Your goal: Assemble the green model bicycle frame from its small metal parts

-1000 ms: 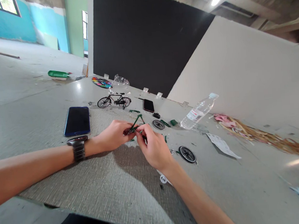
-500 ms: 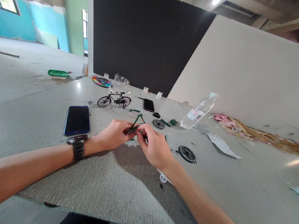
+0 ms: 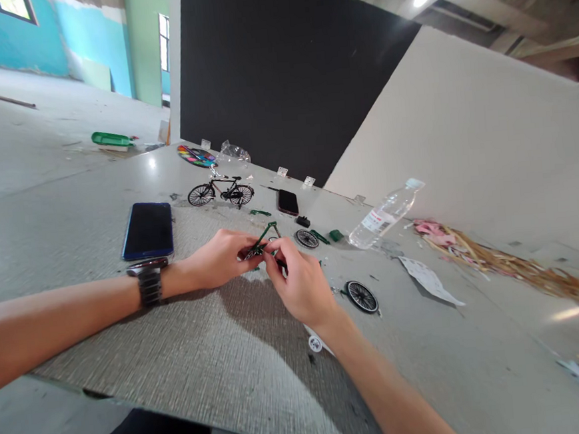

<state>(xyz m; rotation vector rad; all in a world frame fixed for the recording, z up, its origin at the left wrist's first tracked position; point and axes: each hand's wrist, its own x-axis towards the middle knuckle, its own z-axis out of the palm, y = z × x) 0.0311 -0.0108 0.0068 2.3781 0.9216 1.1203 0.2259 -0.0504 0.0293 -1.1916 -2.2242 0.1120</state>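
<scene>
A small green model bicycle frame [image 3: 267, 233] is gripped between the thumb and fingers of my left hand [image 3: 225, 259], its angled tubes rising above the fingertips. My right hand [image 3: 299, 280] is pinched closed against the lower part of the frame, touching my left fingertips. A dark bit shows beneath the right fingers; most of it is hidden. Just beyond the hands lies a spoked model wheel [image 3: 306, 239], with a green part [image 3: 320, 237] beside it. Another model wheel [image 3: 362, 297] lies to the right of my right hand.
Behind the hands stands an assembled black model bicycle [image 3: 221, 193]. A large phone [image 3: 147, 230] lies at left, a smaller phone [image 3: 287, 202] farther back. A clear bottle [image 3: 386, 217] stands at right near a paper sheet [image 3: 431, 281]. A paint palette [image 3: 196, 156] sits by the dark panel [image 3: 278, 71].
Both hands keep nearly the same grip on the frame. The whole view has shifted very slightly; nothing on the table has visibly moved.
</scene>
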